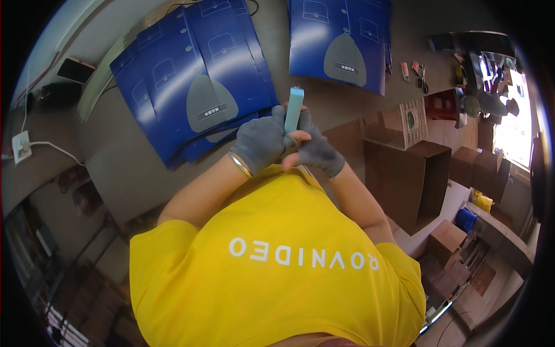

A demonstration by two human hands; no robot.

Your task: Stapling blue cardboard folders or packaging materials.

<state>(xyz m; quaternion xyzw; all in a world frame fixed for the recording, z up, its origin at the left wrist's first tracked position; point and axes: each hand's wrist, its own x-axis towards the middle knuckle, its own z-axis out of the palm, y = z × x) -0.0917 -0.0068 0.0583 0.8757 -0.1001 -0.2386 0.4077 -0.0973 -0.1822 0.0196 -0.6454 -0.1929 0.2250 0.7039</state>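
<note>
A yellow shirt [277, 289] is nearest; beyond it, the left hand [258, 141] clasps a slim, pale-blue bar [293, 110], brighter at its far end, near blue sheets [167, 75]. Whether the right hand [318, 149] grips it too, I cannot tell.

Slim light-blue block [294, 109], pointing away from wearer, between hands [258, 141].

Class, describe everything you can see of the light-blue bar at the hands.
The light-blue bar is narrow and straight-sided, with a brighter blue far end; its material is unclear. It points forward, slightly rightward. The gloved left hand holds its near part, while the gloved right hand is close beside it, contact unclear.
</note>
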